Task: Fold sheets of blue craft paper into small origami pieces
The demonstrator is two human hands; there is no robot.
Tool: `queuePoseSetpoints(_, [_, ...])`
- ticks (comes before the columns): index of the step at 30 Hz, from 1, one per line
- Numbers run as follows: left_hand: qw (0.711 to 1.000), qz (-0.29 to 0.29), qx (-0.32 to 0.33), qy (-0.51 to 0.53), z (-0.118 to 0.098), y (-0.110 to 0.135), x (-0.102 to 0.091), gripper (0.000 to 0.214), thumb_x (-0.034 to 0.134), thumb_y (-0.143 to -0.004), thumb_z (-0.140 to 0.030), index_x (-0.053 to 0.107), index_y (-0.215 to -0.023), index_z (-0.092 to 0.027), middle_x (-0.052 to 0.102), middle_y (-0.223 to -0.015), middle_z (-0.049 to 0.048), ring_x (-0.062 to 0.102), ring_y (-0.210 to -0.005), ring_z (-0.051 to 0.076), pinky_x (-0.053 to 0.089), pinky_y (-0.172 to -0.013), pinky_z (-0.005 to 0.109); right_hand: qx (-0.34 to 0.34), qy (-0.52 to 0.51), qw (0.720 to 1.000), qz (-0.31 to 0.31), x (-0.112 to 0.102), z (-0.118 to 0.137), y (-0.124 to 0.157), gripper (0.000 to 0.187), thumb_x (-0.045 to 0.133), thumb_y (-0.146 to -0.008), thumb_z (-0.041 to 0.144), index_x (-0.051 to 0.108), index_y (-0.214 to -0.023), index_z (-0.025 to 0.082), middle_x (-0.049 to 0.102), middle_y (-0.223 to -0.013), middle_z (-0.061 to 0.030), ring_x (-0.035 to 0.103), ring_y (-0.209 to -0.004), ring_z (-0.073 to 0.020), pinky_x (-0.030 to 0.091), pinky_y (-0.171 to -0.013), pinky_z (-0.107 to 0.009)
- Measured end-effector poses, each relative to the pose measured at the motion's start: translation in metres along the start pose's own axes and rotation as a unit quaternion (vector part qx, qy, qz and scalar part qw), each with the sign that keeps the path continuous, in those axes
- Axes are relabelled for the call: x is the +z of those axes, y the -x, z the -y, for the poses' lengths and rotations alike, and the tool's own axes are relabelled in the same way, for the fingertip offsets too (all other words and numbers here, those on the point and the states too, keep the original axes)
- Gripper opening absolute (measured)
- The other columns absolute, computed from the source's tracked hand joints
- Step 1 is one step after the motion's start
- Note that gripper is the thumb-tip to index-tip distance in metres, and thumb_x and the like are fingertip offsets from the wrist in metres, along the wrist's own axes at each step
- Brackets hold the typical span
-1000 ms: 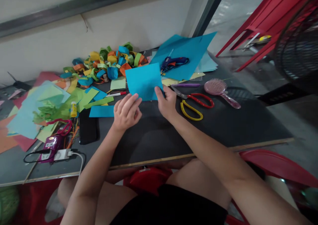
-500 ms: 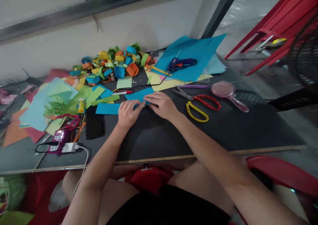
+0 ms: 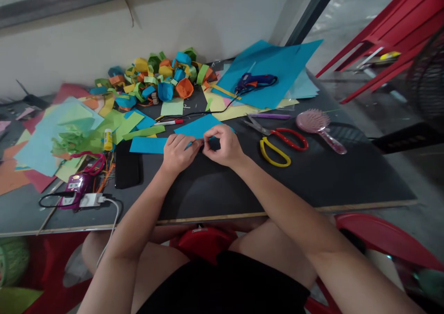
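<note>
Surface: sitting at a dark tabletop [image 3: 312, 175] shoved against a pale wall, getting buried in paper scraps on the far-left side.
Blue sheet [image 3: 197, 125]: lying flat just left of the scissors [image 3: 277, 144], stretching left-to-right, tilting a bit toward the wall.
Left hand [image 3: 178, 153]: pressing down on the sheet's near edge with curled-in fingers, sitting farther from the scissors.
Right hand [image 3: 224, 146]: sitting nearer the scissors, pinching the same near edge tight between thumb and forefinger.
Fingertips: nearly meeting, pointing at the sheet just beyond them, wall-side.
Hairbrush [image 3: 317, 125]: lying just right of the scissors.
Glue gun [image 3: 255, 80]: resting beyond the scissors on bigger blue paper.
Marker [image 3: 168, 122], blue strip [image 3: 147, 144]: lying well left of the scissors, hugging the sheet.
Paper-chain pile [image 3: 156, 80]: heaping up far left and beyond the scissors.
In the way: honestly not seeing anything between hands and sheet.
</note>
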State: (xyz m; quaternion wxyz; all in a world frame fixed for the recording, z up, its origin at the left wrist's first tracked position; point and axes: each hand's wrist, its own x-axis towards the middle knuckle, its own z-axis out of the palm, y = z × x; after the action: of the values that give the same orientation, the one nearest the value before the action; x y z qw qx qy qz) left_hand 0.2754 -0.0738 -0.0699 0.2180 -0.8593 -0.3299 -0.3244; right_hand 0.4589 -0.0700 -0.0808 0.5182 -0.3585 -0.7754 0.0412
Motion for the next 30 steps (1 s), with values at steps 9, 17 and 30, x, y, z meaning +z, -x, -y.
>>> queuePoseSetpoints(9, [1.0, -0.017, 0.003, 0.0, -0.001, -0.002, -0.002, 0.018, 0.055, -0.093, -0.027, 0.068, -0.082, -0.022, 0.071, -0.079, 0.002, 0.059, -0.071, 0.013, 0.037, -0.07, 0.031, -0.044, 0.053, 0.997, -0.046, -0.004, -0.006, -0.003, 0.04, 0.054, -0.06, 0.006, 0.035, -0.089, 0.025, 0.064, -0.071, 0.0039, 0.056, -0.065, -0.0178, 0.045, -0.076, -0.038])
queuePoseSetpoints(17, [0.995, -0.1, -0.018, -0.014, 0.021, 0.0, -0.007, 0.011, 0.062, -0.088, -0.024, 0.071, -0.094, -0.024, 0.068, -0.077, 0.0026, 0.058, -0.073, 0.015, 0.034, -0.066, 0.032, 0.007, 0.083, 0.993, -0.089, -0.02, -0.027, -0.005, 0.037, 0.056, -0.062, 0.01, 0.035, -0.088, 0.026, 0.062, -0.075, 0.002, 0.057, -0.073, -0.0195, 0.043, -0.077, -0.04])
queuePoseSetpoints(30, [0.997, -0.067, 0.026, 0.037, 0.003, -0.002, -0.006, 0.007, 0.06, -0.089, -0.021, 0.067, -0.088, -0.021, 0.07, -0.078, 0.0016, 0.061, -0.074, 0.014, 0.037, -0.068, 0.031, -0.088, 0.085, 0.992, -0.025, -0.005, -0.003, -0.005, 0.034, 0.053, -0.066, 0.008, 0.032, -0.086, 0.025, 0.063, -0.073, 0.0043, 0.061, -0.07, -0.0177, 0.043, -0.08, -0.036])
